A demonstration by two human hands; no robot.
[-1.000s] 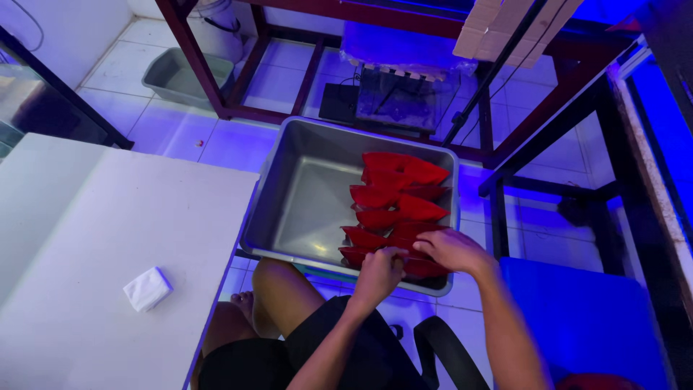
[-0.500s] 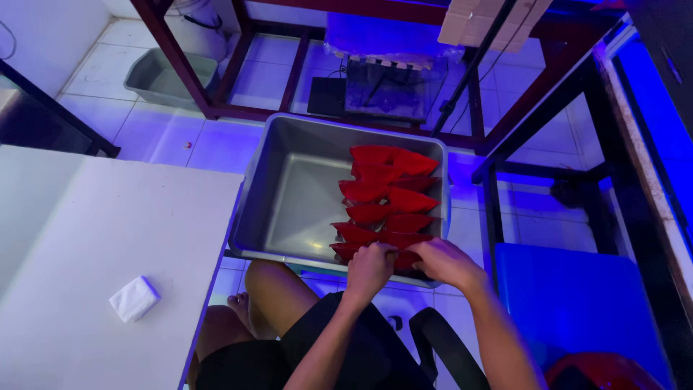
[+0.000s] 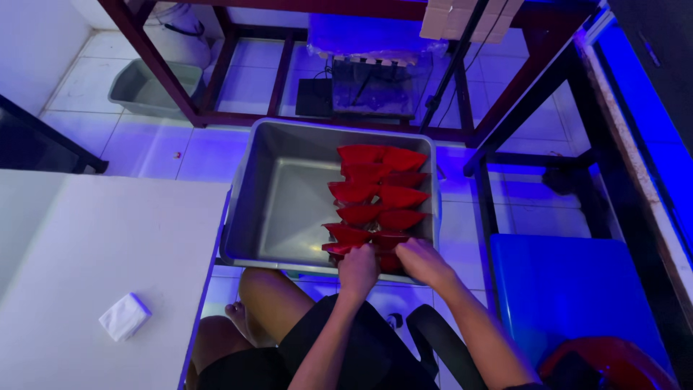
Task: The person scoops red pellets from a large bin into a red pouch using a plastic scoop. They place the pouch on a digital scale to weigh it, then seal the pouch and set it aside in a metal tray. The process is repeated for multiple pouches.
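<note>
Head view, looking down past a seated person's knees to a grey tub (image 3: 289, 209) on the floor just ahead. Red folded pieces (image 3: 375, 195) are stacked in two overlapping columns along the tub's right side, each lapped over the next, so the pile stays compact and the left half of the tub is left bare. Both hands are brought to the near end of that stack, at the tub's front rim. The left hand (image 3: 359, 269) is curled with fingers closed on the nearest red piece, pinching its edge. The right hand (image 3: 422, 260) is laid just beside it, fingers bent over the same end of the stack; whether anything is actually gripped there cannot be told. The two hands are nearly touching, seemingly so one piece can be steadied while it is handled. A white table (image 3: 94, 274) is seen at left, with a small white cloth (image 3: 124, 316) lying on it. A blue seat (image 3: 577, 296) is seen at right.
</note>
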